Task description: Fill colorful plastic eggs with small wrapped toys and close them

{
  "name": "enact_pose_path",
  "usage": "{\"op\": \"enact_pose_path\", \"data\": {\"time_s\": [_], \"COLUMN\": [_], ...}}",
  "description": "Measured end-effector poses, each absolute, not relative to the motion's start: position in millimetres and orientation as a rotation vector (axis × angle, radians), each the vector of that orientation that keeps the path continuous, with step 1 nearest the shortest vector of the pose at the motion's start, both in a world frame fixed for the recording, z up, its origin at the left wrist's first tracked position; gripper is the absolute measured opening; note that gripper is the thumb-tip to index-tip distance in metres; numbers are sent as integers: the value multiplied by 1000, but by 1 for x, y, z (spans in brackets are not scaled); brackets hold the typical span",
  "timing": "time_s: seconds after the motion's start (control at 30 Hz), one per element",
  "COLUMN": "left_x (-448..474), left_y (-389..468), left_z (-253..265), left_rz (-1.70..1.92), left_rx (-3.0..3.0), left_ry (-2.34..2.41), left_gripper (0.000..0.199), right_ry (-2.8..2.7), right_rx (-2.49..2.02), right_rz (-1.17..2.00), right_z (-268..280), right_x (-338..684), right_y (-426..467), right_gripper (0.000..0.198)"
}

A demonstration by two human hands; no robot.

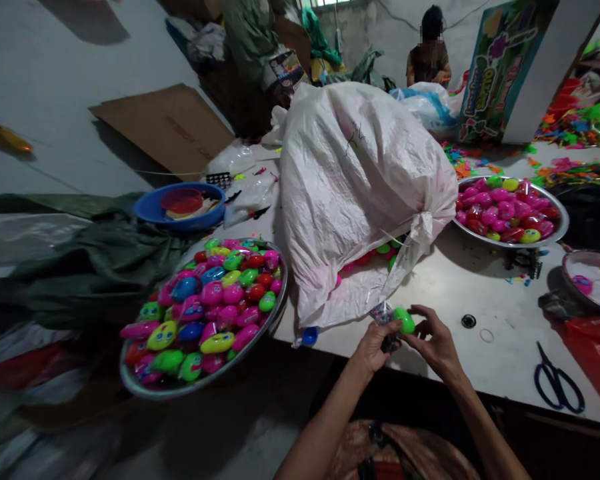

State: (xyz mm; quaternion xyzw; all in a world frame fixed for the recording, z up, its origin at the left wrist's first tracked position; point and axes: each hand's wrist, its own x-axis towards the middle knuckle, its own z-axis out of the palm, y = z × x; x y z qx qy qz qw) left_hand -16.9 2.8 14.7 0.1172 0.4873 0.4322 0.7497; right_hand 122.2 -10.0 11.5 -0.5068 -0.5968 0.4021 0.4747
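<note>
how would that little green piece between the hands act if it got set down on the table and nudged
The green piece would probably roll or rock on the table, since its visible side is rounded. Its smooth, glossy surface may make it slightly slippery. It is likely light, being plastic-looking and small beside the right hand.

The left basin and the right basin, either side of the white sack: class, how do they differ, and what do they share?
The left basin looks larger in the picture than the right basin. Blue pieces show in the left basin; none are visible in the right basin. Both are round and hold pink, red, yellow and green pieces.
</note>
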Motion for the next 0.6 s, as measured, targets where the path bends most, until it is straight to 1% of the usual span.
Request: {"op": "enact_pose_path", "data": {"time_s": [0.1, 0.2, 0.37, 0.53, 0.6], "left_x": [-17, -15, -7, 0, 0], "left_y": [2, 1, -1, -3, -4], "left_z": [14, 13, 10, 5, 4], "left_rz": [872, 806, 737, 749, 753], "left_rx": [284, 369, 426, 405, 405], "left_ry": [983, 964, 950, 979, 986], "left_gripper": [32, 35, 38, 40, 40], "right_ry": [-1514, -1494, -1389, -1302, -1314], "right_rx": [-1201, -1239, -1353, -1485, -1526], "right_rz": [938, 831, 763, 892, 876], "right_z": [14, 14, 12, 13, 12], "right_x": [128, 129, 130, 135, 133], "right_y": [-13, -20, -38, -49, -48], "right_gripper": [30, 26, 28, 38, 40]}}
